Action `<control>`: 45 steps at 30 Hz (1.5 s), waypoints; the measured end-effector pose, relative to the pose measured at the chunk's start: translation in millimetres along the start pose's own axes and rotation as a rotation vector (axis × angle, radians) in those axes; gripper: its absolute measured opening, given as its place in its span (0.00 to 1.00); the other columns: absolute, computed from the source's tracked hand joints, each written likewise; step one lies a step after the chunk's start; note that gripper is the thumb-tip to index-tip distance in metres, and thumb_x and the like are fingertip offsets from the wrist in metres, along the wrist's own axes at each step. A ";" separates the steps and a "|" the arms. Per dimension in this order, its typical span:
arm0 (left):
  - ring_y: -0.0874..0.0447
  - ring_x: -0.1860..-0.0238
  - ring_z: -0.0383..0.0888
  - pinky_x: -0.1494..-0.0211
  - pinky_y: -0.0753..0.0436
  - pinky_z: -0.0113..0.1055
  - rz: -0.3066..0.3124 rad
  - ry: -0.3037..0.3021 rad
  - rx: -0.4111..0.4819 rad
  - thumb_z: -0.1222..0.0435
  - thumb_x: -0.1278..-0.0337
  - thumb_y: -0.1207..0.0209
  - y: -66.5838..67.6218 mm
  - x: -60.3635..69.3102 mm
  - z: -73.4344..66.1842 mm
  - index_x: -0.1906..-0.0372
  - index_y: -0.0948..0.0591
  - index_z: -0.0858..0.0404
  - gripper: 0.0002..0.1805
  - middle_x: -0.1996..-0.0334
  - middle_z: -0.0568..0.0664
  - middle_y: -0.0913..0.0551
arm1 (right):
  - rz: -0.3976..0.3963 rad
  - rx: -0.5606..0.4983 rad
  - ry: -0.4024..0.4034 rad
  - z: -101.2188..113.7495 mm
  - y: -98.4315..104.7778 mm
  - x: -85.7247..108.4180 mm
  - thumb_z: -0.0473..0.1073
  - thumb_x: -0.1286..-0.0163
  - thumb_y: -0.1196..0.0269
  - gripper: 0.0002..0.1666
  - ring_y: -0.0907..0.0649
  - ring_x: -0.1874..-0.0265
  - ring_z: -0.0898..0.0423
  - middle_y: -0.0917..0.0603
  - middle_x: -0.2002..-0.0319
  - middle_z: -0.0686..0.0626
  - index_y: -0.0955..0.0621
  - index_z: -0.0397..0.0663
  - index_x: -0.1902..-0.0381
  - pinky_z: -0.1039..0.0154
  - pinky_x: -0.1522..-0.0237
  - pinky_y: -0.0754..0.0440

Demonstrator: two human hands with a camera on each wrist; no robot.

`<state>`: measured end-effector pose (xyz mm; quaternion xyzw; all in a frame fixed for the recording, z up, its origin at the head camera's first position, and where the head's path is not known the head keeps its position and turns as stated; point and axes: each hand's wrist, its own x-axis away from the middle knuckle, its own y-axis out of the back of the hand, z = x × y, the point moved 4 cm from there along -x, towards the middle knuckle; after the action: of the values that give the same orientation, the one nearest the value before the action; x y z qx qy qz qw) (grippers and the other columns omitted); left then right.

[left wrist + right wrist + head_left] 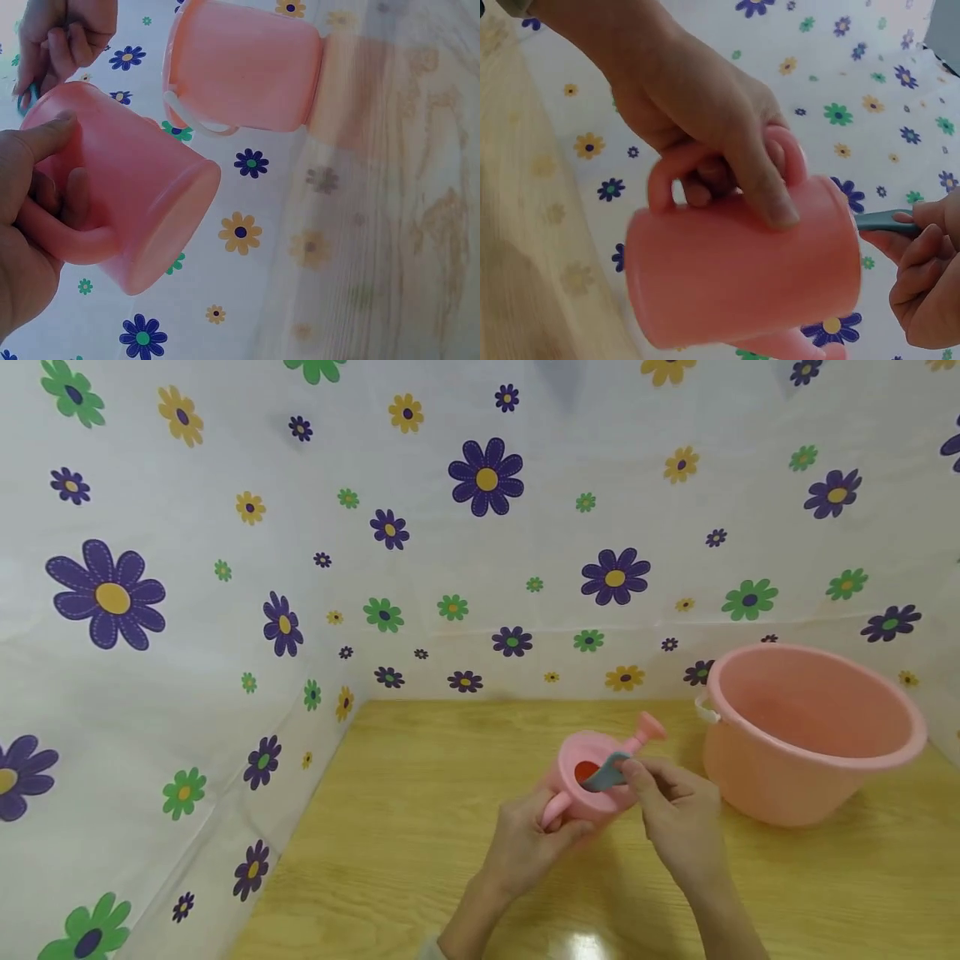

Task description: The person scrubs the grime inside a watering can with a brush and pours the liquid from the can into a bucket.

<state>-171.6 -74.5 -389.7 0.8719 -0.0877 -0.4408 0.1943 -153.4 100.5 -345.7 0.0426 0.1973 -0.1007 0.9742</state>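
A pink watering can [564, 777] is held up off the table, tilted, its handle [67, 236] gripped by my left hand [521, 843]. The thumb lies along the can's side in the right wrist view. My right hand [686, 818] pinches the end of a blue-grey tool [609, 772] with a slim handle. This tool slants into the can's round top opening, so its lower end is hidden and its kind cannot be told. Something red [586, 769] shows inside the opening. The pink sprinkler spout [649, 727] points away to the right.
To the right, a large pink bucket [795, 785] with a white handle [706, 708] stands on the wood-grain table [405, 827]. White sheeting [420, 468] with printed flowers rises behind the table and along its left side.
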 end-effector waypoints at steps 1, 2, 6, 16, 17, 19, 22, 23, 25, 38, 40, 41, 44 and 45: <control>0.27 0.73 0.33 0.70 0.26 0.18 0.001 0.002 -0.006 0.69 0.53 0.26 0.2 -0.6 0.4 0.65 0.21 0.64 0.13 0.70 0.51 0.18 | -0.012 0.001 0.007 0.4 2.6 -1.8 0.35 0.29 0.37 0.07 0.36 0.91 0.63 0.18 0.81 0.53 0.14 0.35 0.62 0.64 0.91 0.40; 0.27 0.73 0.33 0.69 0.25 0.18 0.004 0.012 -0.006 0.69 0.52 0.26 0.4 -1.2 1.1 0.64 0.20 0.64 0.13 0.69 0.51 0.18 | -0.013 0.012 0.011 0.4 4.9 -3.6 0.35 0.29 0.37 0.07 0.36 0.92 0.62 0.18 0.81 0.52 0.14 0.36 0.62 0.64 0.91 0.41; 0.31 0.75 0.33 0.71 0.29 0.18 0.023 0.024 -0.009 0.69 0.53 0.26 -1.3 -1.4 3.3 0.70 0.23 0.63 0.14 0.77 0.47 0.26 | 0.052 0.116 0.071 -1.7 7.1 -5.5 0.35 0.30 0.36 0.05 0.33 0.89 0.64 0.16 0.75 0.51 0.13 0.40 0.61 0.67 0.88 0.36; 0.32 0.76 0.33 0.71 0.31 0.14 -0.002 -0.087 -0.050 0.71 0.56 0.25 -1.9 -0.1 -2.5 0.79 0.31 0.59 0.22 0.78 0.47 0.30 | 0.085 0.149 0.593 1.0 -5.3 7.8 0.35 0.35 0.32 0.04 0.31 0.81 0.67 0.16 0.70 0.48 0.13 0.41 0.63 0.76 0.81 0.34; 0.32 0.76 0.32 0.71 0.31 0.14 -0.004 -0.091 -0.055 0.70 0.56 0.25 -2.3 0.3 -3.5 0.79 0.32 0.58 0.22 0.79 0.46 0.30 | 0.095 0.136 0.631 1.0 -7.3 9.1 0.37 0.34 0.32 0.05 0.29 0.80 0.67 0.15 0.68 0.47 0.13 0.40 0.62 0.76 0.80 0.33; 0.33 0.76 0.32 0.71 0.32 0.14 -0.007 -0.097 -0.066 0.69 0.54 0.25 -3.0 1.1 -4.3 0.79 0.33 0.57 0.23 0.79 0.45 0.31 | 0.115 0.110 0.659 0.2 -9.4 9.8 0.39 0.34 0.33 0.08 0.30 0.81 0.67 0.15 0.70 0.47 0.14 0.38 0.62 0.76 0.80 0.34; 0.37 0.76 0.31 0.73 0.35 0.14 -0.007 -0.082 -0.084 0.68 0.56 0.24 -3.3 2.8 -4.7 0.80 0.35 0.57 0.25 0.81 0.44 0.34 | 0.107 0.021 0.625 0.0 -5.5 7.8 0.29 0.36 0.33 0.06 0.31 0.86 0.66 0.16 0.74 0.49 0.15 0.32 0.61 0.76 0.85 0.35; 0.38 0.77 0.30 0.73 0.36 0.15 -0.004 -0.076 -0.084 0.68 0.56 0.24 -3.3 3.4 -4.5 0.80 0.35 0.57 0.26 0.82 0.44 0.35 | 0.098 -0.019 0.603 0.3 -2.8 6.9 0.26 0.37 0.34 0.07 0.32 0.87 0.66 0.15 0.74 0.50 0.16 0.30 0.60 0.75 0.86 0.36; 0.38 0.77 0.29 0.74 0.37 0.14 0.004 -0.065 -0.081 0.68 0.57 0.24 -3.6 4.6 -4.3 0.80 0.35 0.58 0.26 0.82 0.44 0.34 | 0.082 -0.078 0.546 1.1 2.8 6.3 0.19 0.39 0.37 0.11 0.33 0.89 0.66 0.15 0.74 0.53 0.16 0.27 0.58 0.74 0.89 0.38; 0.37 0.76 0.31 0.73 0.36 0.16 0.032 -0.011 -0.058 0.68 0.56 0.24 -1.7 6.0 -1.8 0.79 0.35 0.59 0.25 0.80 0.45 0.35 | 0.106 -0.217 0.388 8.5 13.9 7.4 0.15 0.38 0.43 0.17 0.32 0.89 0.63 0.15 0.71 0.55 0.16 0.30 0.57 0.68 0.92 0.42; 0.37 0.76 0.31 0.73 0.35 0.16 0.027 -0.014 -0.064 0.68 0.56 0.24 -0.7 5.5 -1.5 0.79 0.34 0.59 0.25 0.80 0.45 0.35 | 0.141 -0.165 0.341 5.2 10.0 6.7 0.17 0.36 0.42 0.15 0.32 0.89 0.63 0.14 0.70 0.56 0.16 0.32 0.57 0.68 0.91 0.40; 0.37 0.76 0.31 0.73 0.35 0.16 0.023 -0.025 -0.075 0.68 0.57 0.24 -0.5 5.2 -1.7 0.79 0.34 0.59 0.24 0.81 0.44 0.34 | 0.159 -0.120 0.320 3.7 7.2 6.4 0.18 0.36 0.42 0.14 0.32 0.89 0.63 0.14 0.70 0.56 0.16 0.33 0.57 0.68 0.91 0.39; 0.37 0.77 0.30 0.74 0.36 0.16 0.022 -0.042 -0.080 0.69 0.58 0.24 -0.7 5.0 -1.9 0.79 0.33 0.58 0.24 0.82 0.44 0.33 | 0.193 -0.027 0.282 2.1 3.0 7.0 0.21 0.34 0.41 0.12 0.32 0.89 0.64 0.13 0.68 0.56 0.16 0.33 0.57 0.68 0.90 0.36; 0.37 0.76 0.30 0.74 0.36 0.16 0.028 -0.036 -0.069 0.69 0.57 0.24 -1.0 4.9 -1.6 0.79 0.33 0.58 0.24 0.82 0.44 0.33 | 0.182 -0.029 0.287 3.2 4.4 7.5 0.21 0.34 0.41 0.11 0.31 0.89 0.63 0.14 0.68 0.56 0.17 0.32 0.57 0.68 0.90 0.36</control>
<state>-167.4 -74.7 -392.9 0.8552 -0.0881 -0.4565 0.2289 -144.5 103.0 -345.6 0.0599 0.3310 -0.0019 0.9417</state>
